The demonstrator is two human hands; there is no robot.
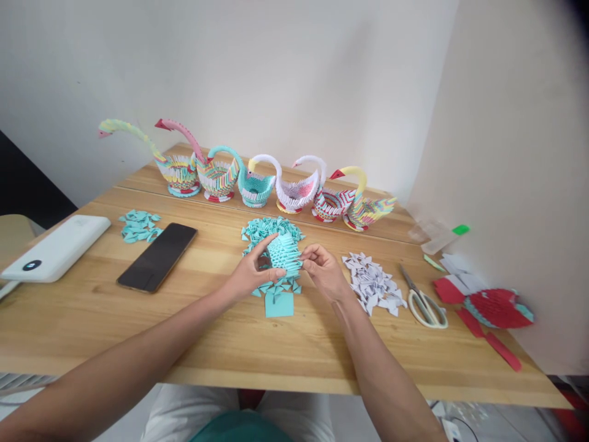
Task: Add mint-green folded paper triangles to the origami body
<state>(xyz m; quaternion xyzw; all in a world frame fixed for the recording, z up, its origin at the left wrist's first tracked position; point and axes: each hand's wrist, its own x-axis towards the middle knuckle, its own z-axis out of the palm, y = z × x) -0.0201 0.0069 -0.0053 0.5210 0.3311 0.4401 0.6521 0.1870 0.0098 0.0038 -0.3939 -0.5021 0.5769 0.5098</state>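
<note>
A turquoise body of interlocked folded paper pieces (283, 250) is held above the middle of the wooden table. My left hand (254, 270) grips it from the left, thumb below and fingers above. At its right edge my right hand (322, 267) is closed, thumb and forefinger pinched together; what they hold, if anything, is too small to make out. Loose turquoise paper triangles (257, 229) lie behind and under the held piece. A flat turquoise paper square (279, 305) rests just in front of it.
Several paper swans (255, 188) line the back. White triangles (373, 285), scissors (427, 308) and a red paper piece (497, 308) lie on the right. A black phone (157, 258), a white power bank (57, 248) and more turquoise triangles (139, 226) lie on the left.
</note>
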